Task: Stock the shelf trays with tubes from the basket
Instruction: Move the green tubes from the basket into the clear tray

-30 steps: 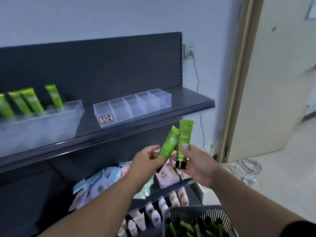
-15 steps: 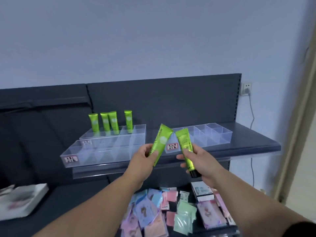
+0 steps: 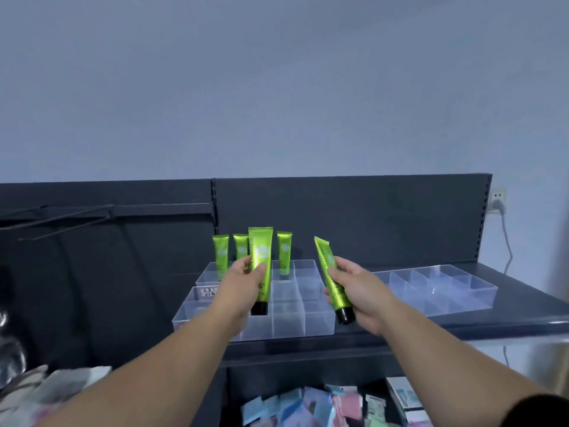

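Early stage. Three glossy green plastic tubes [image 3: 220,255] stand in the back row of the left clear divided plastic tray [image 3: 308,315]. Left hand [image 3: 243,285] grips a fourth tube [image 3: 261,257] upright over a front cell. Right hand [image 3: 357,288] grips a fifth tube [image 3: 326,263], tilted, beside that tray. Right clear tray [image 3: 446,291]: no tubes visible. Count: 5 tubes, 2 trays. Basket out of view.

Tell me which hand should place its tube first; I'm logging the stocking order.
Probably left: the left hand holds the upright tube cap-down over the divided tray; the right hand holds the tilted tube beside the tray's right edge.
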The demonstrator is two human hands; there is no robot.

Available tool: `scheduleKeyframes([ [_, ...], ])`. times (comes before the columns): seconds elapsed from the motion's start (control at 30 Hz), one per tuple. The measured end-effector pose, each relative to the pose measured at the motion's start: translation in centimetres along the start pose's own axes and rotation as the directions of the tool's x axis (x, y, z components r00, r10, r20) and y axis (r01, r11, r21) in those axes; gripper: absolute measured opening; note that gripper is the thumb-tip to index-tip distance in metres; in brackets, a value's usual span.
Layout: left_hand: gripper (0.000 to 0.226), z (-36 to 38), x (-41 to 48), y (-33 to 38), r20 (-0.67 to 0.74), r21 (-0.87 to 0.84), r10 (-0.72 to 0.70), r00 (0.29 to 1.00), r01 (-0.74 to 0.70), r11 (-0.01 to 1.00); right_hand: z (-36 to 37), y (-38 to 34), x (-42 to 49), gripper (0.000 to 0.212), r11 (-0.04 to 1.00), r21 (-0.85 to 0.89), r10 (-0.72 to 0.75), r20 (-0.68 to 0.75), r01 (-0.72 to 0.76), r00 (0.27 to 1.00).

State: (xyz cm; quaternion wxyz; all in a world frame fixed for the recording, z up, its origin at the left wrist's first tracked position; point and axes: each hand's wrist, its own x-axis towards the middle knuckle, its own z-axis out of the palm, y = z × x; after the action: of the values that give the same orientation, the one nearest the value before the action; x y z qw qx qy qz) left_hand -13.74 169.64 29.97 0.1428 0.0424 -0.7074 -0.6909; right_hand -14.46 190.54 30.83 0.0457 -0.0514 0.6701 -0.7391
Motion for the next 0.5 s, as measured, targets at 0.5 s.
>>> scheduleKeyframes([
  [0.5, 0.02, 0.0, 8.0, 1.1, 0.098, -0.014, 0.102, 0.99, -0.102, 0.995, 1.9, -1.2, 7.4, 0.018, 0.943, -0.218, -0.288, -0.147, 0.253, 0.946],
])
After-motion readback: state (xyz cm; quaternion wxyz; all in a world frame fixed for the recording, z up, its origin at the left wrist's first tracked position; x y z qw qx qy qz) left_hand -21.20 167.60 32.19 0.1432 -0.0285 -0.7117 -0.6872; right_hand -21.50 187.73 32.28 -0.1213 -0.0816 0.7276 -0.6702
